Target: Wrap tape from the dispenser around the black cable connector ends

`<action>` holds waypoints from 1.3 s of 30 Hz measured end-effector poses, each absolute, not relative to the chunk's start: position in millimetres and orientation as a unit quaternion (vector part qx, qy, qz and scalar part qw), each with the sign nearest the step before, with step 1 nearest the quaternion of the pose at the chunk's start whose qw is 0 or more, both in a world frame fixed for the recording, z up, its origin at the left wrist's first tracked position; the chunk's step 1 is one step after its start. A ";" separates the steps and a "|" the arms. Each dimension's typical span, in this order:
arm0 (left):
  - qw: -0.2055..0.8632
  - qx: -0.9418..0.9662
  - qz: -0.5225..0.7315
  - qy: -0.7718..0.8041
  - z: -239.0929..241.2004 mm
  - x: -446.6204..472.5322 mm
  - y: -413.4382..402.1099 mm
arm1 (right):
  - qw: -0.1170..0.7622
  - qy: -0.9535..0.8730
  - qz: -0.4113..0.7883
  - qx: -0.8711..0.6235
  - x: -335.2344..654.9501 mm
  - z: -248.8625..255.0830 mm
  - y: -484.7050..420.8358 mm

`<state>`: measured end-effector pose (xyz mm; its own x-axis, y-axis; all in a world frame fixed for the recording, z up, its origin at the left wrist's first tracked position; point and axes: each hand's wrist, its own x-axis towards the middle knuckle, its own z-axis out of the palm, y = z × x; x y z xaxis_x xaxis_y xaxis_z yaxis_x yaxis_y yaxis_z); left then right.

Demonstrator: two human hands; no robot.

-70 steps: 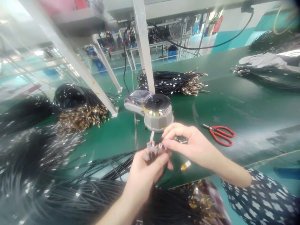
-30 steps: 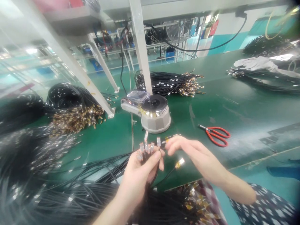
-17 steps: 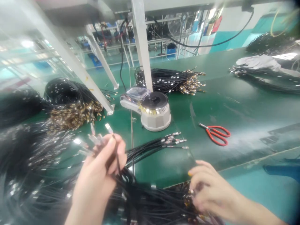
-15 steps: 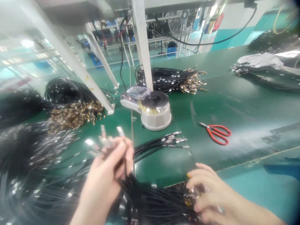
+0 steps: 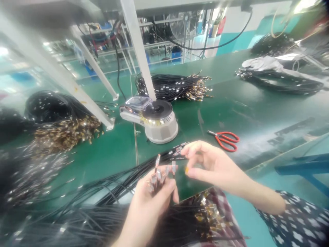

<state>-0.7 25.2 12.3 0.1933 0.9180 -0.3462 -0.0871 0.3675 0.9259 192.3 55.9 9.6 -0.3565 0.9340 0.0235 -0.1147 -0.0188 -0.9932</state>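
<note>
My left hand point(image 5: 156, 195) is closed around several black cables, whose silvery connector ends point(image 5: 159, 175) stick up above the fingers. To its right, my right hand point(image 5: 208, 163) is raised with fingers curved and apart, and I see nothing gripped in it. A small yellow patch point(image 5: 186, 169) shows at one of its fingertips; I cannot make out what it is. Beyond the hands, a bunch of black cables point(image 5: 151, 159) lies on the green table, its tips close to my right fingers. Below my hands is a thick cable bundle point(image 5: 185, 216) with gold and silver ends.
A round white tape dispenser point(image 5: 161, 130) stands ahead, with red-handled scissors point(image 5: 226, 140) to its right. Cable heaps lie behind it point(image 5: 174, 85), at the left point(image 5: 64, 133) and at the far right point(image 5: 280, 80). White metal posts point(image 5: 140, 48) rise from the green table point(image 5: 221, 106).
My right hand has lifted off the lower bundle's ends and moved up and inward. My left hand has moved right, still holding its cables. The view has shifted slightly right.
</note>
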 end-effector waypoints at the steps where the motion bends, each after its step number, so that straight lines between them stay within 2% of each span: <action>1: 0.654 0.408 0.386 0.507 13.3 -1.1 24.9 | 0.416 -0.569 0.607 -0.367 190.2 11.8 57.8; 6: 0.657 0.410 0.377 0.508 14.7 -3.4 23.8 | 0.349 -0.641 0.574 -0.371 184.4 22.4 67.0; 11: 0.655 0.412 0.384 0.503 12.4 -4.7 21.2 | 0.326 -0.666 0.563 -0.364 183.7 27.6 71.8; 23: 0.662 0.409 0.383 0.498 17.3 -3.2 23.0 | 0.387 -0.652 0.569 -0.319 182.4 23.5 68.9; 32: 0.671 0.414 0.382 0.482 16.7 -3.8 22.2 | 0.433 -0.737 0.443 -0.271 179.9 21.8 70.0; 39: 0.674 0.409 0.388 0.478 16.1 -3.5 23.1 | 0.444 -0.758 0.400 -0.261 180.9 20.3 70.8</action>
